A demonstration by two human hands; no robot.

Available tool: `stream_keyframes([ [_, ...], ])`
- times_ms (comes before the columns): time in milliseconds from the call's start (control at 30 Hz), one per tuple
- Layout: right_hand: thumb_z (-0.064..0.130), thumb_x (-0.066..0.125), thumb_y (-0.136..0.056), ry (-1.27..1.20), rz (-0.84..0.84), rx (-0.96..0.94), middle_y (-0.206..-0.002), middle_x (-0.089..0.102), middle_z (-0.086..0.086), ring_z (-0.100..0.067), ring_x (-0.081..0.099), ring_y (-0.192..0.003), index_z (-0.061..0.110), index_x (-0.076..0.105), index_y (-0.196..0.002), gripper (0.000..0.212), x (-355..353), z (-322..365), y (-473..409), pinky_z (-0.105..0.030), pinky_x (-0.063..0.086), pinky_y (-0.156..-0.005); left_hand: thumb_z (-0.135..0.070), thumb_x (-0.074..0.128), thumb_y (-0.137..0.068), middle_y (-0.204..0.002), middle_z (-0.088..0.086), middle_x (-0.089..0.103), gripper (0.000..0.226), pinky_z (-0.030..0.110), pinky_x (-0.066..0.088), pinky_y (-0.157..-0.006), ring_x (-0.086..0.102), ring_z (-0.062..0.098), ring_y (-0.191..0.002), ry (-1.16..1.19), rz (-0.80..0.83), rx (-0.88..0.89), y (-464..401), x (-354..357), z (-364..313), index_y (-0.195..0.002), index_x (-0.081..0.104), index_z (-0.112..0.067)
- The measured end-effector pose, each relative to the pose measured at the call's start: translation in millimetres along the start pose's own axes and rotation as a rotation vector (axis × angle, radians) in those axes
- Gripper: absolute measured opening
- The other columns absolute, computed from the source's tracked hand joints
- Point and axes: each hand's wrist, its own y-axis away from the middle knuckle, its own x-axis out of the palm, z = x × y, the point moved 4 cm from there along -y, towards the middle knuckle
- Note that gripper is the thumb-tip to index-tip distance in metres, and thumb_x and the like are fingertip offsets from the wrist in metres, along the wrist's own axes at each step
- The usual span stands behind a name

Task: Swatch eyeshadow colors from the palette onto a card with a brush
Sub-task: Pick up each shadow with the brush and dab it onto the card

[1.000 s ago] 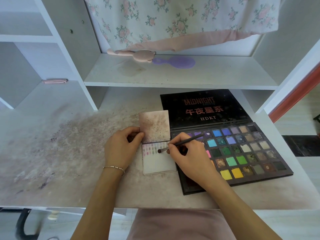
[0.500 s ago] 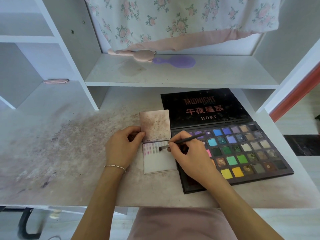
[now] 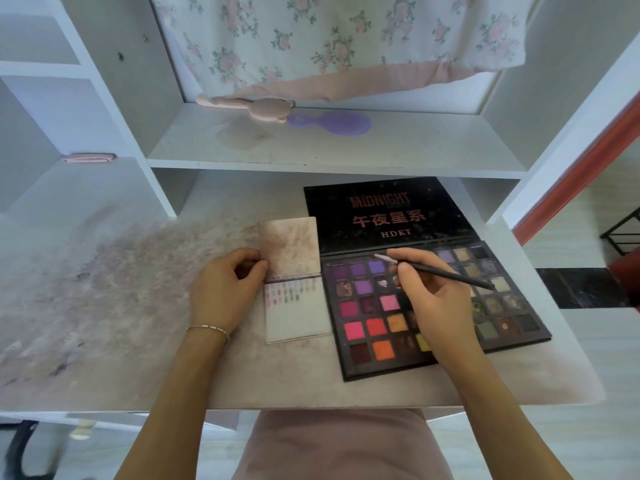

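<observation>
An open black eyeshadow palette (image 3: 367,341) with many coloured pans lies on the desk, its lid (image 3: 388,216) flat behind it. Left of it sits a small white card (image 3: 298,320) with a flipped-up stained cover (image 3: 291,247); rows of pink and grey-green swatches mark the card's top. My left hand (image 3: 225,289) pinches the card at its fold. My right hand (image 3: 433,306) holds a thin black brush (image 3: 450,275) above the palette, the pale tip over the purple pans in the top row.
The desk top (image 3: 104,306) is smeared with pinkish powder on the left. A shelf (image 3: 346,147) above the palette holds a pink comb (image 3: 252,107) and a purple brush (image 3: 332,123). A floral cloth (image 3: 346,39) hangs at the back. The desk's front edge is near my lap.
My right hand has moved the brush from the card rightward to the palette's top row of purple pans. My left hand stays on the card's fold.
</observation>
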Motion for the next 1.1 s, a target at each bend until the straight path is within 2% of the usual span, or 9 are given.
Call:
stream_keyframes([
  [100,0.001,0.051,-0.089,0.112,-0.063,-0.008,-0.09,0.065,0.013,0.001,0.061,-0.085,0.031,0.062,-0.086,0.032,-26,-6,4,-0.012,0.049,-0.068,-0.017,0.062,-0.082,-0.079,-0.009,0.062,0.014,0.02,0.039,-0.066,0.056,0.008,-0.074,0.019,-0.028,-0.02,2,3,-1,-0.093,0.069,-0.018],
  [200,0.016,0.049,-0.093,0.194,-0.126,-0.001,-0.097,0.063,0.011,-0.005,0.061,-0.095,0.038,0.056,-0.086,0.024,-52,-13,10,-0.024,0.054,-0.066,-0.015,0.062,-0.082,-0.078,-0.008,0.061,0.014,0.019,0.036,-0.063,0.053,0.008,-0.071,0.031,-0.075,-0.032,4,5,-4,-0.093,0.07,-0.015],
  [300,0.021,0.047,-0.093,0.301,-0.253,-0.038,-0.09,0.06,0.017,0.007,0.059,-0.09,0.027,0.054,-0.091,0.009,-77,-16,13,-0.01,0.05,-0.058,-0.013,0.062,-0.081,-0.077,-0.006,0.06,0.014,0.019,0.034,-0.063,0.052,0.008,-0.07,0.055,-0.111,-0.053,5,8,-6,-0.093,0.07,-0.013],
  [467,0.008,0.052,-0.089,0.413,-0.319,0.003,-0.086,0.056,0.02,0.018,0.054,-0.082,0.02,0.057,-0.099,0.016,-98,-31,16,0.0,0.042,-0.06,-0.015,0.063,-0.081,-0.075,-0.005,0.059,0.014,0.024,0.036,-0.071,0.054,0.014,-0.073,0.028,-0.144,-0.052,8,9,-6,-0.094,0.07,-0.013],
  [600,0.005,0.053,-0.088,0.375,-0.331,0.019,-0.078,0.06,0.011,0.016,0.056,-0.075,0.018,0.059,-0.092,0.015,-100,-33,18,-0.001,0.042,-0.054,-0.015,0.062,-0.082,-0.076,-0.004,0.06,0.013,0.026,0.038,-0.071,0.055,0.015,-0.073,0.021,-0.143,-0.042,8,9,-6,-0.092,0.07,-0.014],
  [700,0.002,0.052,-0.088,0.351,-0.331,0.037,-0.068,0.058,0.012,0.015,0.057,-0.065,0.027,0.054,-0.08,0.026,-98,-32,18,0.0,0.041,-0.051,-0.016,0.062,-0.082,-0.075,-0.002,0.061,0.012,0.027,0.039,-0.07,0.056,0.017,-0.074,0.015,-0.138,-0.04,8,9,-5,-0.091,0.07,-0.015],
  [800,0.003,0.053,-0.087,0.373,-0.322,0.031,-0.066,0.058,0.012,0.013,0.057,-0.065,0.034,0.051,-0.076,0.033,-97,-32,17,-0.001,0.042,-0.051,-0.016,0.062,-0.082,-0.076,-0.001,0.062,0.012,0.027,0.04,-0.07,0.056,0.018,-0.074,0.015,-0.141,-0.042,7,9,-5,-0.091,0.07,-0.015],
  [967,0.009,0.055,-0.087,0.452,-0.304,0.062,-0.068,0.058,0.015,0.003,0.058,-0.066,0.023,0.053,-0.083,0.015,-97,-36,14,-0.009,0.04,-0.056,-0.017,0.062,-0.082,-0.077,-0.001,0.062,0.012,0.026,0.038,-0.069,0.055,0.017,-0.075,0.004,-0.144,-0.041,7,9,-7,-0.092,0.07,-0.015],
  [1100,0.01,0.054,-0.086,0.488,-0.326,0.07,-0.065,0.056,0.013,0.009,0.056,-0.066,0.022,0.052,-0.081,0.014,-98,-35,15,-0.008,0.039,-0.051,-0.017,0.062,-0.083,-0.075,-0.002,0.06,0.013,0.027,0.038,-0.07,0.054,0.017,-0.075,-0.002,-0.146,-0.036,8,8,-8,-0.092,0.07,-0.015],
])
